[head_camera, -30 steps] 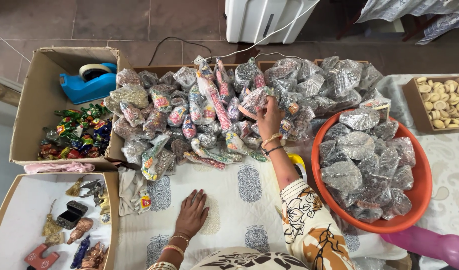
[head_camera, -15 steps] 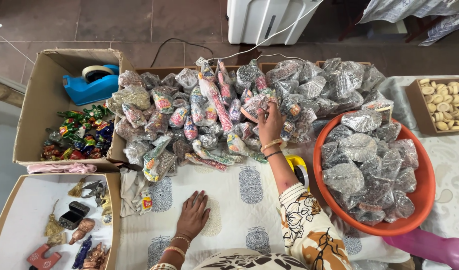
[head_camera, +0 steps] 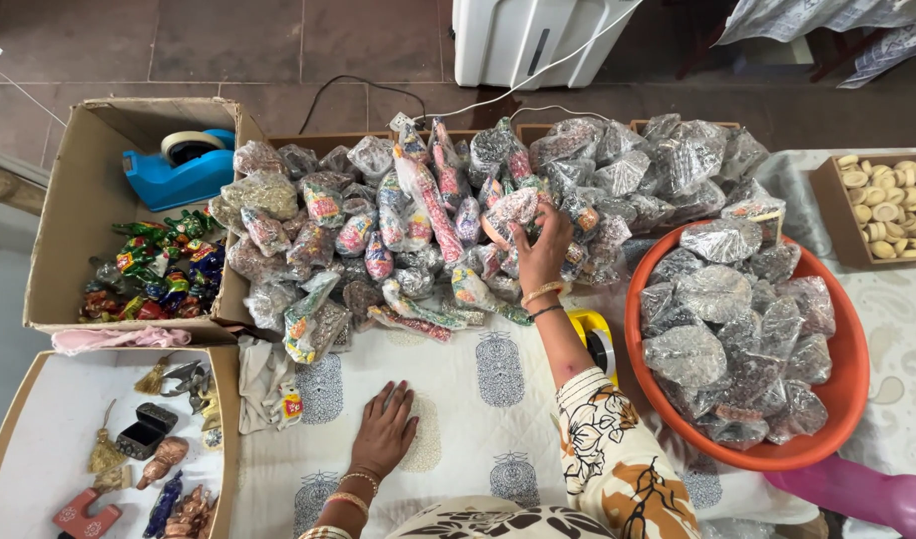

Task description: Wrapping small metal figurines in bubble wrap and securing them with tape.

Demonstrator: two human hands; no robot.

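My right hand [head_camera: 541,252] reaches forward into a big heap of clear plastic packets [head_camera: 378,220] filled with small colourful items. Its fingers are closed on one packet [head_camera: 509,212] near the middle of the heap. My left hand [head_camera: 386,427] lies flat, fingers spread, on the white printed cloth [head_camera: 478,399] close to my body and holds nothing. Both wrists wear bangles.
An orange tub [head_camera: 837,339] of silvery packets stands at the right. A cardboard box [head_camera: 69,220] at the left holds a blue tape dispenser [head_camera: 179,165] and wrapped sweets; another box [head_camera: 19,429] holds trinkets. A tray of round pale pieces [head_camera: 887,210] sits far right. A yellow tape roll [head_camera: 595,334] lies by my forearm.
My right hand has shifted slightly within the heap, pulling the gripped packet a little toward me. My left hand has stayed flat on the cloth.
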